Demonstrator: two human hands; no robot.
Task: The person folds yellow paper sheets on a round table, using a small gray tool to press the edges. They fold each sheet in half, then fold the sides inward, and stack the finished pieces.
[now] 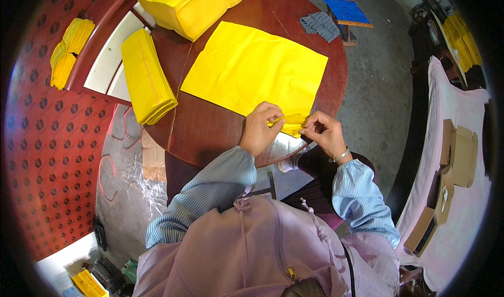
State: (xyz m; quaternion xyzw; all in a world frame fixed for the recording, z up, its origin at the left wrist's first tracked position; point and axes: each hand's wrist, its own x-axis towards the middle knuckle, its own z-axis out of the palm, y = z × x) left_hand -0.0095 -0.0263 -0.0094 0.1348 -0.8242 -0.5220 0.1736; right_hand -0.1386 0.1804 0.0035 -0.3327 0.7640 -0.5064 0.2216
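A large yellow sheet (257, 68) lies on the round reddish-brown table (207, 134), its near right part gathered into narrow folds (291, 122). My left hand (262, 126) pinches these folds between thumb and fingers. Just to the right, my right hand (324, 131) is closed on the other end of the folded strip, by the table's near edge. Whether the sheet is paper or thin cloth I cannot tell. Left of it lies a long stack of folded yellow sheets (147, 79). Behind that sits a thicker yellow stack (191, 5).
A grey textured cloth (320, 25) rests on the table's right edge, beside a blue-topped stool (346, 9). Yellow bundles (72, 42) lie at far left on a red patterned surface (52, 155). Open cardboard boxes (446, 176) sit on a pink-white cloth (462, 123) at right.
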